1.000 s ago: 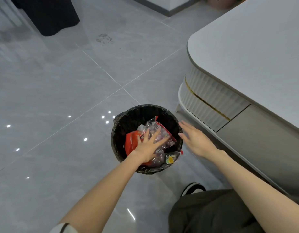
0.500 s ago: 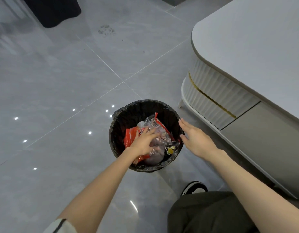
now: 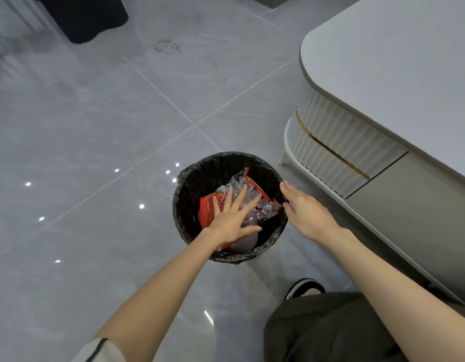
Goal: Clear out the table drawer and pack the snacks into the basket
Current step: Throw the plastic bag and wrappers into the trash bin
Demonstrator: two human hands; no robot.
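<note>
Pressing snack packets [image 3: 248,186] in the basket [image 3: 194,184], left hand [image 3: 232,218] lies flat.

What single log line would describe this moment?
left hand: spread flat on red-and-clear snack wrappers | right hand: fingers straight beside rim | round black-lined basket: on grey tiled floor

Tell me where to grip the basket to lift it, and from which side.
Grip the basket by its rim, from above on opposite sides: it stands upright, round and open-topped. The right hand is at the right rim; the left hand lies flat on the snack packets.
</note>
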